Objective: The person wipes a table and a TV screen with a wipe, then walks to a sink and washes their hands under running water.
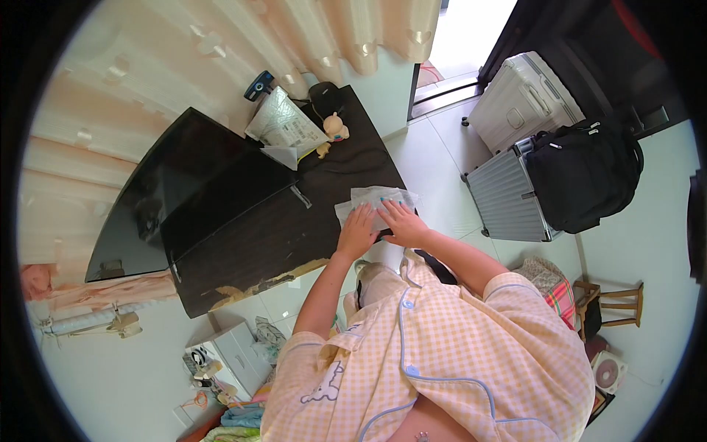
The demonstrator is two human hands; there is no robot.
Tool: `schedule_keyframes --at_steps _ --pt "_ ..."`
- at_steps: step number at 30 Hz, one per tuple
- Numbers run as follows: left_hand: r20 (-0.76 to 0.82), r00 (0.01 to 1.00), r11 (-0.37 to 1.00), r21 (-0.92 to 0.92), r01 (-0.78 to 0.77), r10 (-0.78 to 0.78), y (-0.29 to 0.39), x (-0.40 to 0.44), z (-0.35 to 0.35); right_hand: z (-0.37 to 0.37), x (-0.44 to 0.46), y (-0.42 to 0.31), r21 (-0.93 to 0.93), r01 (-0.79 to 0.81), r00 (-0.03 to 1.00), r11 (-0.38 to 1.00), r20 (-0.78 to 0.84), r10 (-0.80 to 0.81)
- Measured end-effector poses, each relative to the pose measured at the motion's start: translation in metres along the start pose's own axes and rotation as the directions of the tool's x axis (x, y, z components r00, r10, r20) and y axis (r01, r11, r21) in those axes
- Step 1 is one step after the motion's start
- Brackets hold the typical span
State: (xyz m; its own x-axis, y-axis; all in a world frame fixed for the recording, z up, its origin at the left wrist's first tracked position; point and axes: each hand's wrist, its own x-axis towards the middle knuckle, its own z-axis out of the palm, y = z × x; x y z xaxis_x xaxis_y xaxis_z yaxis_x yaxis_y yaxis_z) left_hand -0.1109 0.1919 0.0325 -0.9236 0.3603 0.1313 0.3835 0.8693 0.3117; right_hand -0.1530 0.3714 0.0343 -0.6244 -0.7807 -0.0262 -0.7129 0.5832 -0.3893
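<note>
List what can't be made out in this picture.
Head view: the part of the white sheet beneath the left hand and right hand, covered by them.
Head view: the print on the silver package, too small to read.
Head view: part of the ribbed suitcase, hidden by the black backpack.

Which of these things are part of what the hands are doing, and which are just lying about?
In use:
left hand and right hand, both laid on the sheet
thin whitish sheet
dark table, beneath it

Apparently just lying about:
television
bubble-wrap package
small figurine
black backpack
white suitcase
silver suitcase
</note>
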Motion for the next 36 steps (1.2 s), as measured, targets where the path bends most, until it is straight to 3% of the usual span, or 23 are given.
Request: schedule_keyframes --at_steps 2,6,10,15,20,23,30,32,36 --pt "0.095 0.994 0.999 -0.016 0.045 -0.044 0.005 0.005 0.008 0.003 0.001 -0.005 -0.045 -0.106 0.986 0.993 0.123 0.111" --pt "0.291 0.948 0.992 0.066 0.111 -0.126 0.011 0.004 0.017 0.015 -0.009 0.002 -0.088 -0.064 0.996 0.994 0.050 0.068" --pt "0.317 0.940 0.992 0.040 0.119 -0.126 0.003 0.006 0.020 0.014 -0.008 0.003 -0.079 -0.097 0.992 0.992 0.069 0.102" --pt "0.206 0.972 0.993 0.036 0.108 -0.113 -0.016 0.026 0.030 0.014 0.013 0.015 -0.015 -0.145 0.989 0.989 0.037 0.145" --pt "0.196 0.966 0.986 0.049 0.160 -0.166 -0.042 0.067 0.035 0.006 0.057 0.034 0.053 -0.225 0.972 0.973 -0.060 0.228" --pt "0.177 0.962 0.978 0.041 0.205 -0.209 -0.060 0.094 0.036 0.010 0.092 0.058 -0.014 -0.158 0.976 0.987 -0.154 0.154" --pt "0.102 0.944 0.950 0.034 0.311 -0.313 -0.100 0.148 0.038 -0.007 0.165 0.098 0.009 -0.126 0.990 0.992 -0.070 0.126" --pt "0.078 0.937 0.940 0.035 0.340 -0.341 -0.104 0.157 0.034 -0.015 0.179 0.105 -0.076 -0.083 0.996 0.994 0.036 0.086" --pt "0.086 0.930 0.930 0.123 0.347 -0.358 -0.114 0.164 0.039 -0.012 0.198 0.113 -0.049 -0.075 0.997 0.996 0.010 0.075"
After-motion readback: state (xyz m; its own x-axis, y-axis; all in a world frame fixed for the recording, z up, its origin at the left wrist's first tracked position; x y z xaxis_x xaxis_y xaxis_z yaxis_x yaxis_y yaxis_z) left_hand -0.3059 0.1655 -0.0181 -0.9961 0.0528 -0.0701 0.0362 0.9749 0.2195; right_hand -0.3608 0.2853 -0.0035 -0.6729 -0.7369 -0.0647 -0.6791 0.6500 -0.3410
